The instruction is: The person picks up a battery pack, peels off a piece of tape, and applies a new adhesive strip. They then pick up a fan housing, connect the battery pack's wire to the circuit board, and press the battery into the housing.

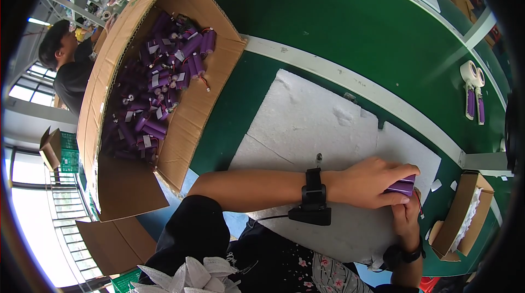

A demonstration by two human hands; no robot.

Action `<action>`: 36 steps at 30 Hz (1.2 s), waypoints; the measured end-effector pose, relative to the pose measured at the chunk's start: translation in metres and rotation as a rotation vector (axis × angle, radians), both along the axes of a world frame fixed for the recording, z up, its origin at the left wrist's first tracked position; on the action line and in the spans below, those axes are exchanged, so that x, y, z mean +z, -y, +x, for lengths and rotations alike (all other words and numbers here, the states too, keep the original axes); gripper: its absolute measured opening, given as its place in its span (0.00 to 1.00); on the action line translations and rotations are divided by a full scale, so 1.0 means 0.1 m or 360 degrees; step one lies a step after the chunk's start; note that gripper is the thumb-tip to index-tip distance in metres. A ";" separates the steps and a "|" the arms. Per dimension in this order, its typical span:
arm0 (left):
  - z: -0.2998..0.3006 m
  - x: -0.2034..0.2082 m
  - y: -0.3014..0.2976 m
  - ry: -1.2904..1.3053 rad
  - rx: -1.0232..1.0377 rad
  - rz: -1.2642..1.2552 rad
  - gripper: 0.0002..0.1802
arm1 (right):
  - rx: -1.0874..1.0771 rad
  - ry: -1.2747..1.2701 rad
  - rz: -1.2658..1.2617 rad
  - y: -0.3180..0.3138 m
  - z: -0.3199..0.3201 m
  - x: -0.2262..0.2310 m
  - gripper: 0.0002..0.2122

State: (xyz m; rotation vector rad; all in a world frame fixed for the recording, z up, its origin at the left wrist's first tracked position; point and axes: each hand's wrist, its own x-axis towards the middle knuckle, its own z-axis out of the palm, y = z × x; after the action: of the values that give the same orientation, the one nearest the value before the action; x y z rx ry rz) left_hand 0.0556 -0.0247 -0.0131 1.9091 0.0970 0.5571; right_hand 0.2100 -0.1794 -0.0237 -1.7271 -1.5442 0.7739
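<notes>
Both hands met at about four o'clock: the left hand (372,182) lay curled over one purple battery pack (403,186), and the right hand (406,217) pinched it from below. One white foam sheet (306,123) was under them on the green table (339,19). One big cardboard box (210,82) at ten o'clock held purple cells, too many to count. Two tape rolls (472,73) stood at two o'clock. One person (68,66) worked at nine o'clock, beside bright windows.
</notes>
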 end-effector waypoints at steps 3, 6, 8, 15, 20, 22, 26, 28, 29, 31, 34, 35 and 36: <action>-0.01 0.02 -0.01 0.0005 -0.0014 0.0013 0.28 | 0.0082 0.0187 0.0132 0.03 0.03 -0.05 0.12; -0.01 0.01 -0.01 0.0021 -0.0009 0.0021 0.28 | 0.0086 0.0184 0.0141 0.04 0.04 -0.08 0.12; -0.01 0.01 -0.01 0.0025 -0.0005 0.0026 0.28 | 0.0089 0.0178 0.0146 0.03 0.03 -0.07 0.12; 0.00 -0.02 0.01 0.0073 0.0020 -0.0013 0.26 | 0.0062 0.0071 0.0156 0.04 0.01 -0.06 0.12; 0.00 -0.02 0.01 0.0103 0.0032 -0.0012 0.26 | 0.0091 0.0080 0.0214 0.06 0.03 -0.08 0.10; -0.01 0.00 -0.01 0.0048 -0.0005 -0.0011 0.27 | 0.0093 0.0075 0.0166 0.05 0.03 -0.06 0.10; 0.00 -0.01 -0.01 0.0019 -0.0027 -0.0025 0.28 | 0.0083 0.0046 0.0094 0.02 0.01 -0.01 0.10; 0.00 -0.01 -0.01 0.0019 -0.0029 -0.0031 0.28 | 0.0078 0.0033 0.0071 -0.01 0.00 0.01 0.10; 0.00 -0.01 -0.01 0.0014 -0.0032 -0.0040 0.28 | 0.0068 0.0007 0.0042 -0.02 0.00 0.01 0.09; 0.00 -0.01 -0.02 0.0002 -0.0037 -0.0059 0.27 | 0.0049 -0.0046 -0.0016 -0.05 0.00 0.03 0.09; -0.01 0.00 -0.01 -0.0050 -0.0054 -0.0082 0.27 | 0.0015 -0.0037 -0.0028 -0.08 -0.02 0.07 0.08; -0.01 0.01 -0.01 -0.0077 -0.0062 -0.0093 0.27 | -0.0002 -0.0032 -0.0034 -0.09 -0.02 0.09 0.08; -0.01 0.01 -0.01 -0.0076 -0.0063 -0.0094 0.27 | -0.0003 -0.0032 -0.0035 -0.11 -0.03 0.11 0.08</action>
State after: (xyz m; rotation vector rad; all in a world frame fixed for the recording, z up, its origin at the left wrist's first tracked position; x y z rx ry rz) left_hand 0.0543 -0.0236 -0.0126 1.8633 0.1055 0.4771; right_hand 0.2072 -0.1684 -0.0126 -1.7311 -1.5260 0.8079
